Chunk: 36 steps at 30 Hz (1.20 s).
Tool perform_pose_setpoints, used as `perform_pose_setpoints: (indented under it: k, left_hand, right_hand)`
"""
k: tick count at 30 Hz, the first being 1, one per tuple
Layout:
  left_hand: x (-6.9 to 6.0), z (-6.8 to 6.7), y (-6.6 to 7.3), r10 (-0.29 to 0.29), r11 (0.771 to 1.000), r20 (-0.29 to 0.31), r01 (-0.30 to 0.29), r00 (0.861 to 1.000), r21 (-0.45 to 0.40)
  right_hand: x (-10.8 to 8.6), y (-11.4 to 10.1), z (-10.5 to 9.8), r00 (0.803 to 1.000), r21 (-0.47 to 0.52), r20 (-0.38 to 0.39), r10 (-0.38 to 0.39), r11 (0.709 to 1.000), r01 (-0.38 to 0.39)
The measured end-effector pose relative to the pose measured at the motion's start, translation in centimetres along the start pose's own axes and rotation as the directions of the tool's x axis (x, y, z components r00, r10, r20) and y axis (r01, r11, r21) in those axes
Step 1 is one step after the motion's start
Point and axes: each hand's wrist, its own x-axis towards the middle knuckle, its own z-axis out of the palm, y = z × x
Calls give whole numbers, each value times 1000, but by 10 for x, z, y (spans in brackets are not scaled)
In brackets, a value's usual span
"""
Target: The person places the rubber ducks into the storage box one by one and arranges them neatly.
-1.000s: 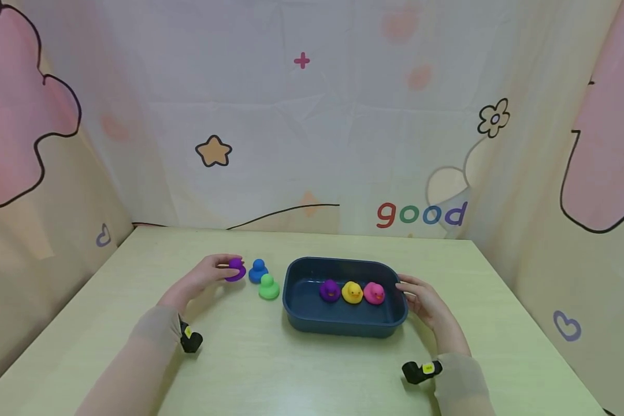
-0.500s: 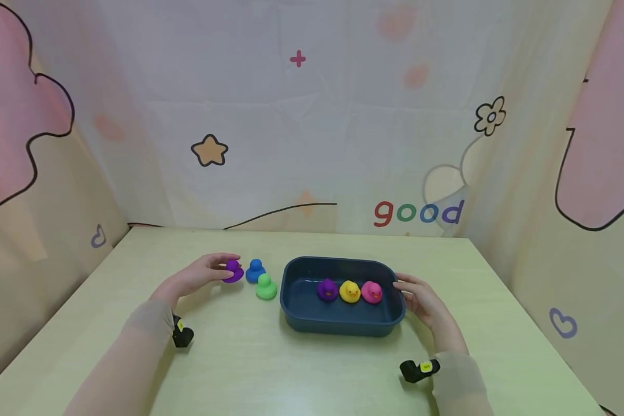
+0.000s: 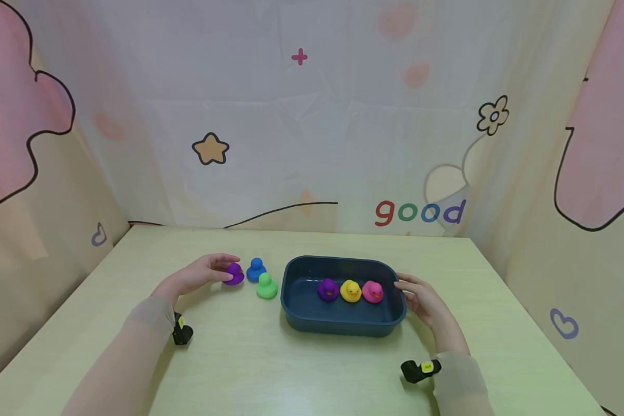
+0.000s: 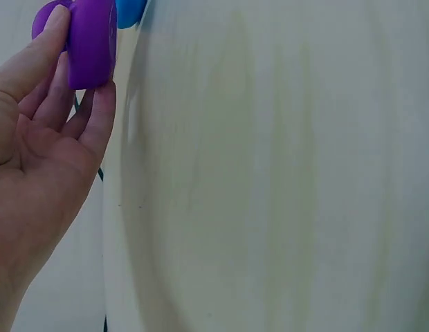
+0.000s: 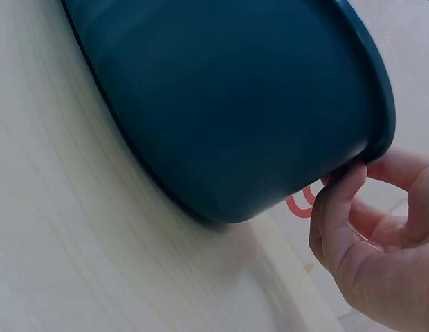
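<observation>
My left hand (image 3: 201, 274) pinches a purple duck (image 3: 234, 274) between thumb and fingers, left of a blue duck (image 3: 256, 270) and a green duck (image 3: 267, 286). The left wrist view shows the thumb on the purple duck (image 4: 92, 45) and fingers behind it. My right hand (image 3: 427, 301) is at the right end of a dark blue tray (image 3: 338, 325); in the right wrist view its fingers hold the rim of the tray (image 5: 235, 104). Inside the tray sit a purple duck (image 3: 328, 290), a yellow duck (image 3: 351, 292) and a pink duck (image 3: 372, 292).
A pale wooden table (image 3: 270, 375) bears everything. Behind it hangs a printed curtain (image 3: 312, 144) with a star, a flower and the word "good", and more curtain stands along both sides.
The purple duck in my left hand has tilted and sits slightly lower, its beak now toward the blue duck. My right hand keeps its place at the tray. The whole view has shifted slightly.
</observation>
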Motion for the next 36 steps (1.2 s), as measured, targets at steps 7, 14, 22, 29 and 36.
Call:
perform_pose_setpoints:
  k: [7, 14, 22, 29, 36]
  left_hand:
    - [2, 1, -3, 28, 999, 32, -29, 999, 33]
    - [4, 1, -5, 30, 998, 34, -31, 999, 52]
    - [3, 4, -3, 26, 997, 37, -29, 999, 73]
    - [2, 4, -3, 40, 997, 43, -43, 998, 71]
    - [0, 4, -2, 52, 995, 25, -54, 998, 81]
  right_hand:
    - [0, 0, 0, 1000, 8, 3, 2, 1000, -2]
    - [-1, -1, 0, 1000, 2, 4, 5, 1000, -5]
    - [-1, -1, 0, 1000, -5, -3, 11, 1000, -11]
    - [-1, -1, 1, 1000, -1, -2, 11, 1000, -11]
    - [0, -1, 0, 1000, -8, -6, 16, 1000, -16]
